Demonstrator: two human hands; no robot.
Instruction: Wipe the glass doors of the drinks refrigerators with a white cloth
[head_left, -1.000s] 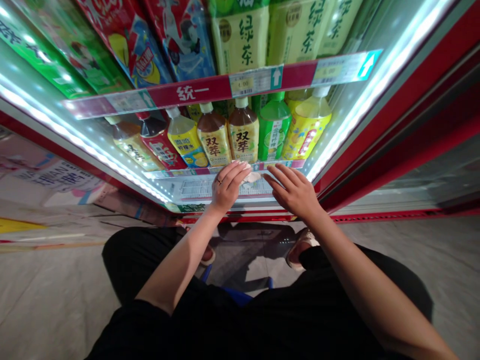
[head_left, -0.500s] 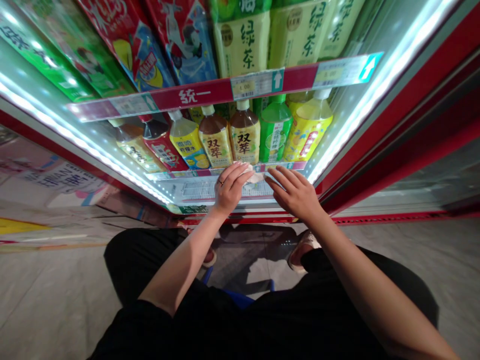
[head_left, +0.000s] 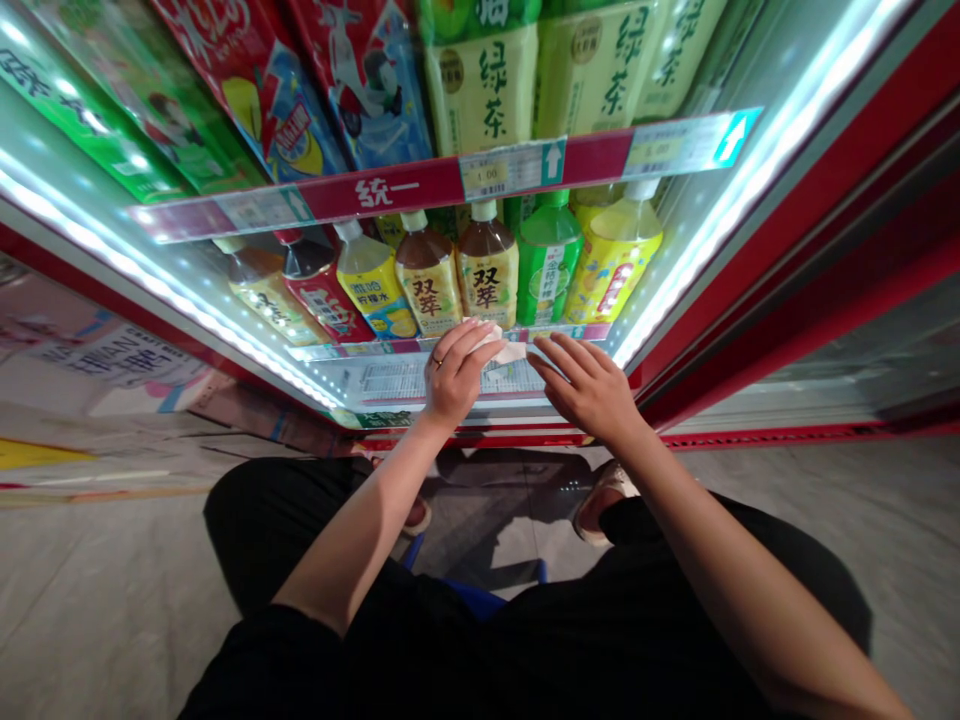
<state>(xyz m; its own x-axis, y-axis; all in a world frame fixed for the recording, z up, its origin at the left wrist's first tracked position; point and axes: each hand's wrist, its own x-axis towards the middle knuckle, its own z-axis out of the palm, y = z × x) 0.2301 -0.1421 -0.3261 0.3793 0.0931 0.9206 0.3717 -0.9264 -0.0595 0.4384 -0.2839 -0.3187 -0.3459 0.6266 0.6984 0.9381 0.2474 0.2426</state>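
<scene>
At the front edge of the lower shelf, my left hand (head_left: 456, 368) has its fingers closed over a crumpled white tissue (head_left: 511, 352), which sticks out to the right. My right hand (head_left: 589, 385) is just right of the tissue, palm down, fingers stretched toward the shelf's price strip (head_left: 570, 332). I cannot tell whether its fingertips touch the strip. Behind my hands stands a row of drink bottles, among them a brown tea bottle (head_left: 489, 265), a green bottle (head_left: 551, 260) and a yellow bottle (head_left: 616, 255).
Above, a red shelf strip (head_left: 390, 192) with price tags fronts larger drinks, such as a green tea bottle (head_left: 484, 80). Light strips (head_left: 757, 180) run down both sides of the cooler. A wire rack (head_left: 394, 380) lies below the lower shelf. My knees flank the cooler's front.
The view has shifted very slightly. Both hands stay at almost the same place on the shelf edge, and a little more of the tissue shows between them.
</scene>
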